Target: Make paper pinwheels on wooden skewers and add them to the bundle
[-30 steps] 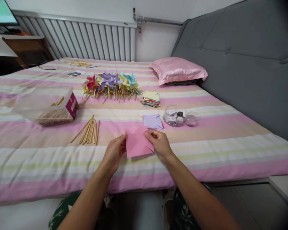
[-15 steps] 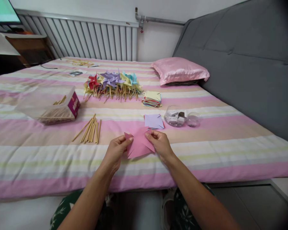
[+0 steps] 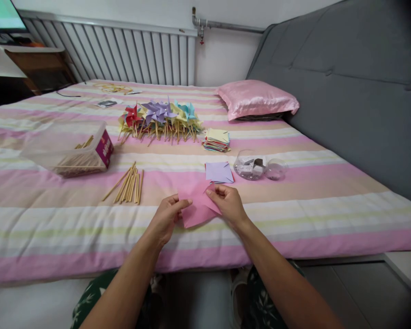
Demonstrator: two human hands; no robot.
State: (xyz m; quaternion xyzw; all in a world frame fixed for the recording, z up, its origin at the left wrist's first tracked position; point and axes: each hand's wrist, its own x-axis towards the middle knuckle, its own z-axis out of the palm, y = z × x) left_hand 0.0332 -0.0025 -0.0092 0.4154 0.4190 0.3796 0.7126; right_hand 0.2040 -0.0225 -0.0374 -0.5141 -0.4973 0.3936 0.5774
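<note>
A pink paper square [image 3: 198, 208] with slits cut in from its corners is held up over the near part of the bed. My left hand [image 3: 169, 214] pinches its left edge, the thumb lying on the front face. On the other side my right hand [image 3: 228, 203] is closed on the upper right part, where a flap bends under the thumb. Just behind the paper lies a small stack of paper squares [image 3: 219, 172] with a lilac one on top. Farther back is a thicker stack of coloured paper squares [image 3: 216, 139].
Several thin wooden sticks [image 3: 130, 185] lie to the left, beside a clear plastic box [image 3: 104, 148] holding more sticks. Finished paper pinwheels [image 3: 159, 116] are piled behind. A clear round container [image 3: 249, 165] and its lid [image 3: 276, 169] sit right. A pink pillow [image 3: 256, 100] rests by the headboard.
The left corner of the pink paper, folded in under my left thumb before, now lies flat. My right hand keeps its hold on the right flap.
</note>
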